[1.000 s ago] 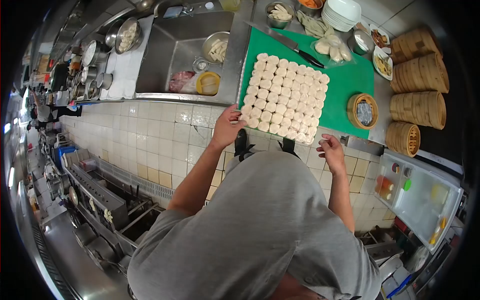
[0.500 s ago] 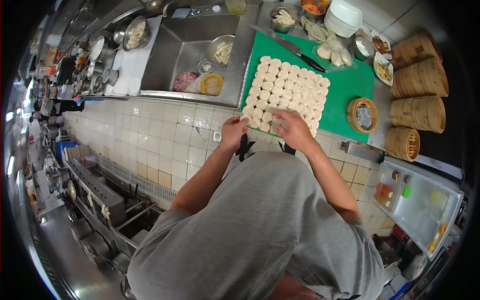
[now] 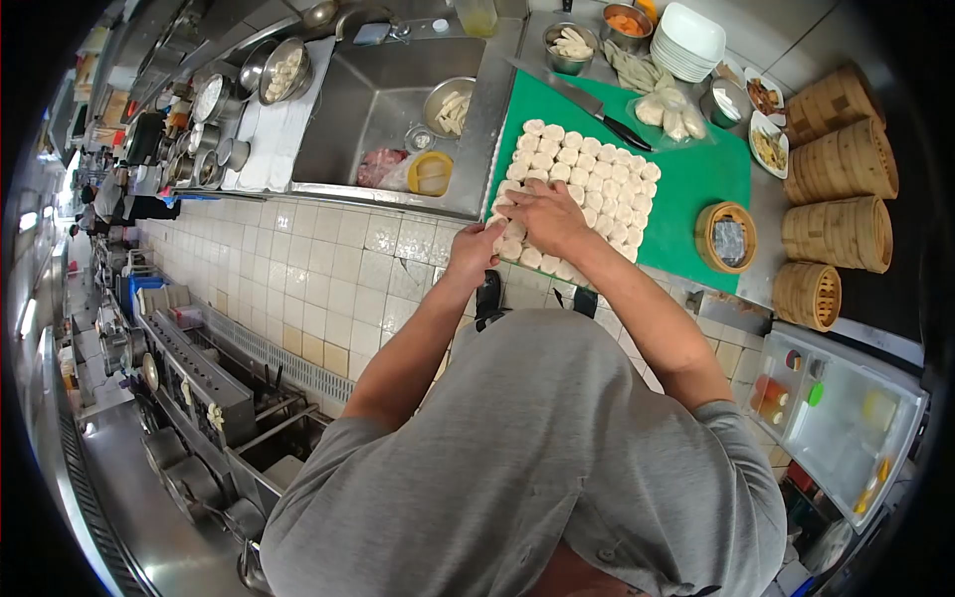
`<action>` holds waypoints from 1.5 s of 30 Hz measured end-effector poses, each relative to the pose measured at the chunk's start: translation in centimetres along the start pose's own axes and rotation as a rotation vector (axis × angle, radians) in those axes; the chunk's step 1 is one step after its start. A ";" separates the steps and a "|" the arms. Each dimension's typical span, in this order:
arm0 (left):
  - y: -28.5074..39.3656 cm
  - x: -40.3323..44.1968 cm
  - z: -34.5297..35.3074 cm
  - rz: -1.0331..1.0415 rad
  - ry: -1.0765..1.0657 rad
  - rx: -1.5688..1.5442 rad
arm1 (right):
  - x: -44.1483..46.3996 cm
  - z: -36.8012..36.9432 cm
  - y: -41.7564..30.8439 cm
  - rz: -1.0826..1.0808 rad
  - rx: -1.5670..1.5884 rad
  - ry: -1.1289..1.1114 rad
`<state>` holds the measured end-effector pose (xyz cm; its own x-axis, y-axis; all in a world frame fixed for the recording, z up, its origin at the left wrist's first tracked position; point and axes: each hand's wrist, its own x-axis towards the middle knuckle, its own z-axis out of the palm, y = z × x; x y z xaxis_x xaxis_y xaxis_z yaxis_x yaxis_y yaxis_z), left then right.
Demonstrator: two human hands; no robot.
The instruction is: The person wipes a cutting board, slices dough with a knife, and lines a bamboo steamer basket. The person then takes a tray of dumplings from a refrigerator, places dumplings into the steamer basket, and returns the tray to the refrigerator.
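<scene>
Many small round pieces of pale dough point(image 3: 602, 189) sit in tight rows on a green cutting board point(image 3: 704, 171) in front of me. My right hand point(image 3: 550, 219) lies palm down over the left part of the rows, fingers stretched out and touching the pieces. At the block's near left corner is my left hand point(image 3: 472, 251), its fingers curled and its thumb against the outer edge; what lies between them is hidden. Beyond the rows rests a large knife with a black handle point(image 3: 625, 132). A clear plastic bag of white dough lumps point(image 3: 671, 117) is beside it.
A steel sink point(image 3: 398, 80) is on the left, with a bowl of white pieces point(image 3: 451, 105) inside. Bamboo steamers point(image 3: 844, 159) line the right side; a small steamer point(image 3: 725, 238) sits on the board. Stacked white plates point(image 3: 688, 40) stand behind. A see-through bin point(image 3: 841, 408) is lower right.
My right hand has moved left and farther over the dough rows, its fingers now spread across them. My left hand stays at the near left corner. The whole view has shifted slightly.
</scene>
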<state>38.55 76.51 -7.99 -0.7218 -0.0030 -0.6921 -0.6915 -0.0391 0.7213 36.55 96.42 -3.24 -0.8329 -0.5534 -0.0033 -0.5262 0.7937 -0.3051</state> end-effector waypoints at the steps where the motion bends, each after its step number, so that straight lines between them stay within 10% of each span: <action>1: 0.1 0.4 -0.1 0.001 -0.002 -0.002 | 0.1 -0.2 -0.2 0.019 -0.024 -0.036; 18: 2.2 -0.9 -4.5 -0.092 -0.254 -0.007 | -0.7 -0.8 -1.0 0.078 -0.051 -0.076; 21: 2.8 -2.0 -4.2 0.069 -0.317 -0.212 | -1.5 -1.4 -0.6 0.102 0.111 0.133; 24: 4.1 -2.6 -2.4 0.339 -0.489 -0.217 | -3.8 -1.1 0.3 0.691 1.036 0.143; 27: 6.0 -2.8 -1.6 0.371 -0.488 -0.297 | -6.7 -0.8 -0.8 0.278 0.198 0.355; 32: 6.2 -0.9 -3.5 0.303 -0.392 -0.353 | -7.0 0.7 -3.2 0.099 0.090 0.068; 39: 4.4 1.6 -2.6 0.330 -0.457 -0.602 | -7.6 0.4 -3.3 0.181 0.208 0.110; 43: 2.4 5.1 -1.7 0.419 -0.700 -0.456 | -8.3 1.0 -1.4 0.269 0.566 0.578; 45: 1.4 6.3 -1.1 0.639 -0.469 -0.393 | -8.3 1.4 -0.6 0.435 0.790 0.622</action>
<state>33.09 75.29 -11.37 -0.9640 0.2654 -0.0152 -0.1540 -0.5108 0.8458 44.00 100.13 -4.39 -0.9787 0.1353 0.1547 -0.0926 0.3817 -0.9196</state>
